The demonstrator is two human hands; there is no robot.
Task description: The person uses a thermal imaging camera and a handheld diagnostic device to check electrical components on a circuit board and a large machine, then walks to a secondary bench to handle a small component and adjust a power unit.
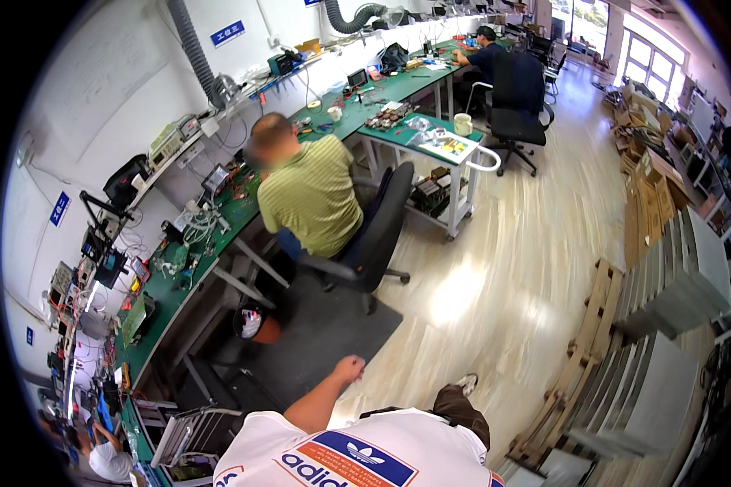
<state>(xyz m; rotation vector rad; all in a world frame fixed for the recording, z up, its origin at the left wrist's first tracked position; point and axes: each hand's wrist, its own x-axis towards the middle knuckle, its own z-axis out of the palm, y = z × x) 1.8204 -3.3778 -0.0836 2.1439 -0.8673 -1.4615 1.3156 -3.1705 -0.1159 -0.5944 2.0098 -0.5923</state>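
Note:
My left hand [350,369] hangs out in front of my white shirt, above the edge of the dark floor mat [333,325]. Its fingers are loosely curled, and nothing shows in them. The hand touches nothing; the mat and the pale wood-look floor [495,300] are below it. My right hand is out of the picture. One of my shoes [467,383] shows on the floor ahead, under a dark trouser leg.
A person in a yellow-green shirt [321,195] sits in a black office chair [382,231] at a long green workbench [248,207]. A wheeled cart [465,174] stands beyond. Wooden pallets [585,357] and stacked grey metal cases [674,268] line the right. A bin [260,327] stands under the bench.

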